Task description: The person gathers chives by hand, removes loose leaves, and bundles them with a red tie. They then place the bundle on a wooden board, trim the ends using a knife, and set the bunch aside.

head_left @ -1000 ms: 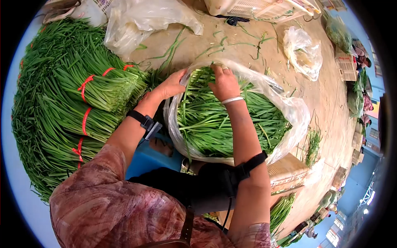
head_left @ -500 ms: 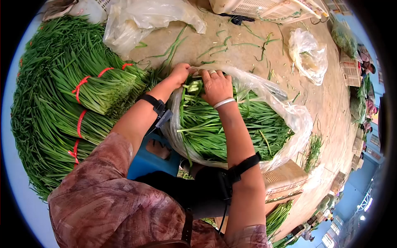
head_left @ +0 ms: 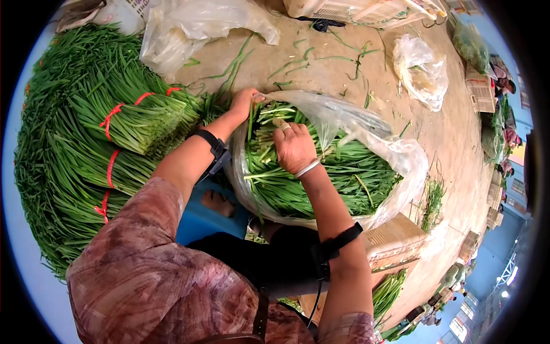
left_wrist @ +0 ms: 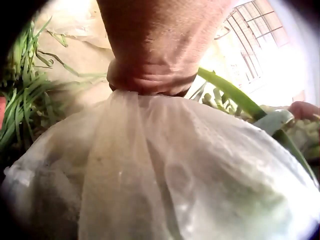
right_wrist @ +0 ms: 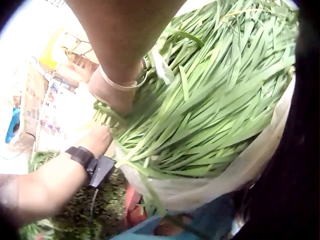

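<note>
A clear plastic bag (head_left: pixel 413 153) full of green garlic chives (head_left: pixel 349 180) stands open before me in the head view. My left hand (head_left: pixel 243 105) grips its rim at the far left corner. In the left wrist view, the bag's film (left_wrist: pixel 125 165) hangs gathered from under the left hand (left_wrist: pixel 152 75). Inside the mouth, my right hand (head_left: pixel 294 148) has its fingers curled on chive stalks near their pale cut ends (head_left: pixel 264 133). The right wrist view has that hand (right_wrist: pixel 111 94) at the stalk ends, close to the left hand; its fingertips are hidden.
Chive bundles tied with red bands (head_left: pixel 111 169) are piled at the left. A blue plastic stool (head_left: pixel 197 221) is beside the bag, and a cardboard box (head_left: pixel 395 243) at its right. Loose plastic (head_left: pixel 421 71), scattered leaves and a pale crate (head_left: pixel 355 11) lie beyond.
My left hand has moved from the bag's left side up to its far left corner and taken hold of the rim. The right hand has come back from the far rim onto the stalks.
</note>
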